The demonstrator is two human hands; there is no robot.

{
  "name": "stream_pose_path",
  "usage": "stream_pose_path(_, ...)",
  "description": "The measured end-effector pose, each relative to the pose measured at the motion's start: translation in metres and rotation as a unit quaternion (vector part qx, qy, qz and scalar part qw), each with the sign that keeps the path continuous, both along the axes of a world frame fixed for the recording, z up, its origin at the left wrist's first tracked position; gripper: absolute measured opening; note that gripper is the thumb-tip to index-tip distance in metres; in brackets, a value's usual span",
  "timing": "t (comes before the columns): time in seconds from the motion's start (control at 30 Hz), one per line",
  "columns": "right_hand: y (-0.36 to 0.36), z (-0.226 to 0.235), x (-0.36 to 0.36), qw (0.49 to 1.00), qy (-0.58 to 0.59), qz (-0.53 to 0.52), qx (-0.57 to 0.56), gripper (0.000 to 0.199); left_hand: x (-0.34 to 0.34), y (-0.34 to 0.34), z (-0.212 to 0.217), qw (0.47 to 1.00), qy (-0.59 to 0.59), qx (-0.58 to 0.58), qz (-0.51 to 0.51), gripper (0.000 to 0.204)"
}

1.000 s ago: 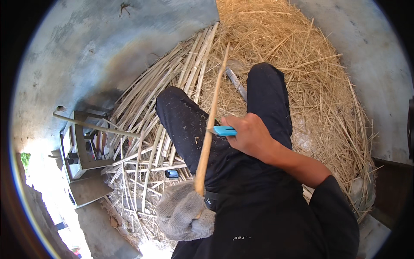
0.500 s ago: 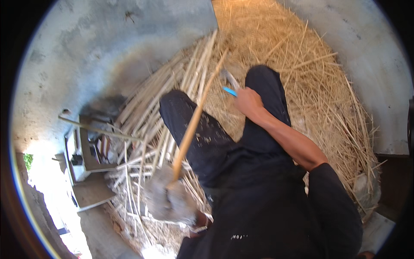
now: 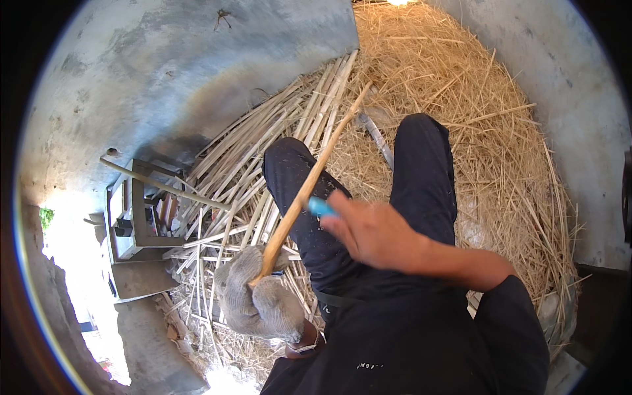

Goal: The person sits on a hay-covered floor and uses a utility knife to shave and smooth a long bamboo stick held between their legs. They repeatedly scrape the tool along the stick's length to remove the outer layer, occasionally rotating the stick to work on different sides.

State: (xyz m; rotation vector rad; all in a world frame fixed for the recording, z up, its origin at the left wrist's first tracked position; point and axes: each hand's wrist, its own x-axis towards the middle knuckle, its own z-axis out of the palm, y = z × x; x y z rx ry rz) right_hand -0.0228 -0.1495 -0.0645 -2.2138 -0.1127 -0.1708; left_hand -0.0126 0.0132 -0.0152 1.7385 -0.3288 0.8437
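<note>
A long peeled wooden stick (image 3: 332,139) runs slantwise across my left thigh, its thick end low and its thin end pointing away from me. My left hand (image 3: 257,299), in a grey knitted glove, is closed round the thick lower end. My bare right hand (image 3: 378,234) is over my lap, closed on a small blue tool (image 3: 320,207) that meets the middle of the stick. Blur and my fingers hide most of this tool, so its kind cannot be told. A flat grey metal strip (image 3: 378,141) lies on the straw-like shavings beside my right knee.
Thin wooden strips (image 3: 243,145) are piled at the left against a grey metal sheet (image 3: 197,52). Straw-like shavings (image 3: 500,164) cover the floor ahead and right, up to another grey wall (image 3: 553,72). A wooden box frame (image 3: 141,210) stands left, with a thin rod (image 3: 164,187) across it.
My right hand has moved from beside my right knee back toward my lap, bringing the blue tool to the stick's middle. My left hand keeps its hold; the view has shifted slightly.
</note>
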Motion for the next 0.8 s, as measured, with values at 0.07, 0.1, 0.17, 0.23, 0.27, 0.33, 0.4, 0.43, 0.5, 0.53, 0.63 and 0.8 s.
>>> stream_pose_path(0.07, -0.013, -0.012, 0.022, 0.998, -0.012, -0.036, -0.043, 0.033, 0.002, 0.006, 0.0, 1.0, 0.0, 0.017, -0.005, 0.049)
stream_pose_path(0.1, -0.011, -0.011, 0.015, 1.0, -0.016, -0.008, -0.025, 0.031, 0.002, 0.008, 0.0, 1.0, 0.0, 0.026, -0.008, 0.049)
stream_pose_path(0.17, -0.005, 0.015, -0.002, 0.999, -0.02, 0.049, 0.011, 0.027, 0.005, 0.004, -0.002, 1.0, -0.015, 0.006, -0.022, 0.047)
stream_pose_path(0.23, -0.006, 0.013, 0.004, 1.0, 0.002, 0.017, -0.007, 0.029, 0.006, -0.003, -0.002, 0.999, -0.028, -0.014, -0.041, 0.046)
stream_pose_path(0.27, -0.014, -0.008, 0.021, 0.999, 0.017, -0.026, -0.024, 0.031, 0.007, -0.005, -0.002, 0.999, -0.022, -0.036, -0.023, 0.047)
stream_pose_path(0.33, -0.025, -0.022, 0.045, 0.992, -0.012, -0.091, -0.086, 0.032, 0.002, 0.003, 0.002, 0.999, 0.001, -0.021, -0.046, 0.048)
stream_pose_path(0.4, -0.02, -0.008, 0.032, 0.998, 0.0, -0.024, -0.051, 0.033, 0.002, 0.01, -0.004, 0.999, -0.012, -0.003, -0.044, 0.049)
stream_pose_path(0.43, -0.014, 0.004, 0.021, 0.999, 0.012, 0.01, -0.031, 0.034, 0.002, 0.011, -0.007, 0.999, -0.01, -0.014, -0.032, 0.048)
stream_pose_path(0.5, -0.009, 0.001, 0.017, 0.999, 0.012, 0.013, -0.028, 0.034, 0.004, 0.012, -0.011, 0.999, -0.008, -0.035, -0.007, 0.047)
stream_pose_path(0.53, -0.014, -0.008, 0.027, 0.999, 0.023, -0.02, -0.039, 0.034, 0.005, 0.012, -0.009, 1.0, -0.015, 0.003, 0.01, 0.048)
stream_pose_path(0.63, -0.025, -0.036, 0.049, 0.995, 0.004, -0.044, -0.084, 0.034, 0.008, 0.012, -0.006, 1.0, 0.015, -0.02, -0.018, 0.05)
stream_pose_path(0.8, -0.012, -0.015, 0.036, 0.998, 0.018, -0.012, -0.057, 0.04, 0.009, 0.014, -0.011, 1.0, 0.001, -0.025, 0.002, 0.051)
